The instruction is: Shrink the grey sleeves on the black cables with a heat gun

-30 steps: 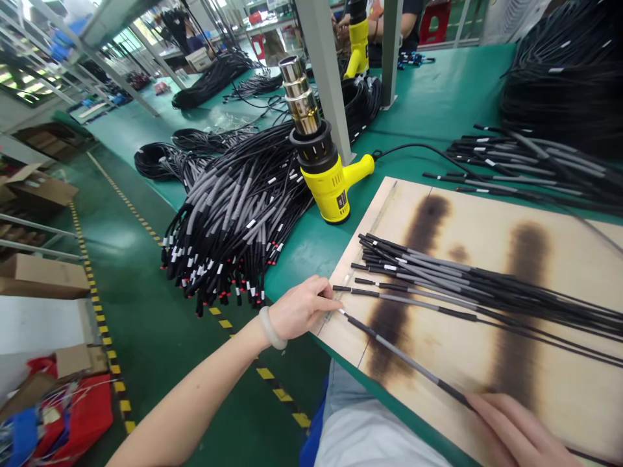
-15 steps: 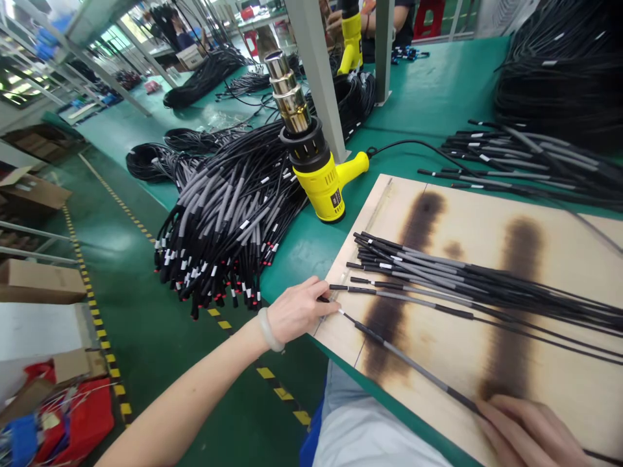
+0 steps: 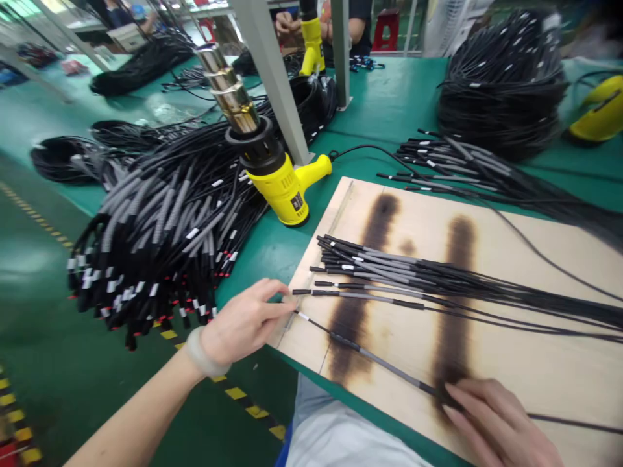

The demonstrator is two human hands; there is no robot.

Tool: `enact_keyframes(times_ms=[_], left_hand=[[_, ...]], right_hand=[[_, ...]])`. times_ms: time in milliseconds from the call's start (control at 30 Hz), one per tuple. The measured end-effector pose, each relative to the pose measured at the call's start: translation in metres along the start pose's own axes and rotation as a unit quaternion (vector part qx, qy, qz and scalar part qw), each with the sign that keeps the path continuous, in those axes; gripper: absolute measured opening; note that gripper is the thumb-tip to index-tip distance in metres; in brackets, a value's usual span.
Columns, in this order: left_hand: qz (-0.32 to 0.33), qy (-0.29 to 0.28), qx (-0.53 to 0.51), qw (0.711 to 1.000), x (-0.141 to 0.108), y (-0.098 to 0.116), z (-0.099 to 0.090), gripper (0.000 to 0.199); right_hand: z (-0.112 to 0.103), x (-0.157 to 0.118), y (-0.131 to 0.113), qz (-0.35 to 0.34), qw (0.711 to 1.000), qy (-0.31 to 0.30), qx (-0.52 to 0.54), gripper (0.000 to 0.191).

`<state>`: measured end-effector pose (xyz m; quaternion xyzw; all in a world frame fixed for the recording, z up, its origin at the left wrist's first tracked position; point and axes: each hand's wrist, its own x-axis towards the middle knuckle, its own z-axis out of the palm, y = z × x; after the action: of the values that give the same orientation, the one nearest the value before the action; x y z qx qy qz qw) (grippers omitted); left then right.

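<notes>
A black cable with a grey sleeve (image 3: pixel 392 369) runs slantwise over the near part of a scorched wooden board (image 3: pixel 394 402). At the board's left edge my left hand (image 3: pixel 246 321) pinches the cable's end, beside a small white label. My right hand (image 3: pixel 501 421) is closed on the same cable further along, where a black section meets the grey sleeve; its fingertips partly cover it. Just beyond lies a row of similar cables (image 3: pixel 413 266), side by side on the board, their ends towards the left.
A yellow heat gun (image 3: pixel 280 188) stands nozzle up behind the board. Left of it, a thick bundle of cables (image 3: pixel 160 207) hangs over the table edge. More cables (image 3: pixel 501 84) are piled at the back right, near another yellow tool (image 3: pixel 601 110). A grey post (image 3: pixel 277 78) rises behind.
The view has swung to the right, so the scene sits further left. Both hands keep hold of the cable, which lies in much the same place on the board.
</notes>
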<state>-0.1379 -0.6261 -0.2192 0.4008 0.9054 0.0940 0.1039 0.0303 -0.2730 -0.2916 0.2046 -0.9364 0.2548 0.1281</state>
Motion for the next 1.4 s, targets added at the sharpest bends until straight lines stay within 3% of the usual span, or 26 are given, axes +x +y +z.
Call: enact_keyframes(times_ms=[67,133,300,533,767,1100,1400], left_hand=[[-0.016,0.056,-0.002,0.998,0.007,-0.001,0.001,0.026],[-0.013,0.077,0.005,0.997,0.017,0.001,0.007,0.023],[0.004,0.007,0.039,0.999,0.038,0.007,0.021,0.027],[0.004,-0.056,-0.017,0.998,0.038,0.005,0.011,0.026],[-0.003,-0.067,-0.062,0.996,0.031,-0.003,0.009,0.027],[-0.004,-0.087,-0.112,0.99,0.03,-0.011,0.007,0.026],[0.032,-0.073,-0.174,0.982,0.032,-0.026,0.007,0.03]], right_hand=[[-0.004,0.017,0.005,0.037,0.999,0.014,-0.014,0.023],[0.0,0.032,0.014,0.061,0.997,0.029,-0.044,0.024],[0.021,0.048,0.028,0.063,0.988,0.007,-0.14,0.026],[0.018,0.033,0.008,-0.015,0.992,-0.103,-0.066,0.022],[0.025,0.047,-0.007,-0.003,0.998,-0.031,-0.05,0.032],[0.024,0.044,-0.005,-0.054,0.998,-0.008,-0.041,0.034],[0.022,0.048,-0.01,-0.046,0.999,0.016,-0.01,0.038]])
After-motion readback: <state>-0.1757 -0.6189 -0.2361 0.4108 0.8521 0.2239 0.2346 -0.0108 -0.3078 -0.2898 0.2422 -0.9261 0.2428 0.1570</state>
